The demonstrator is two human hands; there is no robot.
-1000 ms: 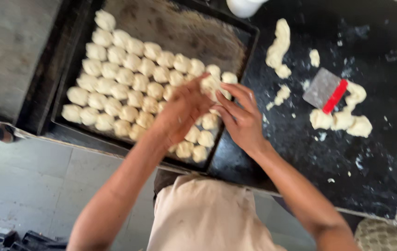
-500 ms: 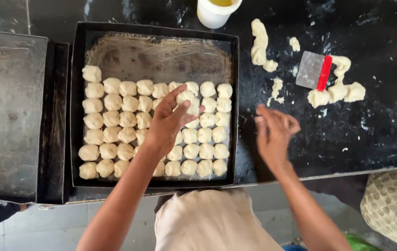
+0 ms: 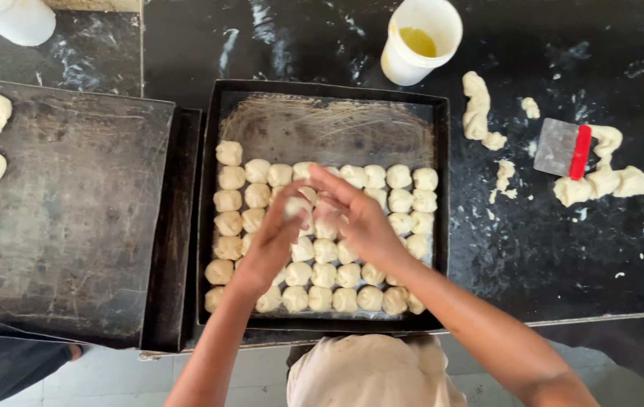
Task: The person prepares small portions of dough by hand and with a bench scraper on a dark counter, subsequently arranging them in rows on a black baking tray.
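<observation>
Both hands meet over the dough tray.
Left hand (image 3: 273, 245) fingers (image 3: 292, 215) curl around a dough ball (image 3: 297, 207); right hand (image 3: 360, 218) fingers (image 3: 329, 181) spread loosely, touching it. Below lie dough balls (image 3: 322, 275) in the black tray (image 3: 443, 226); at 2 o'clock, a red-handled scraper (image 3: 563, 148) on the tabletop (image 3: 563, 256).
</observation>
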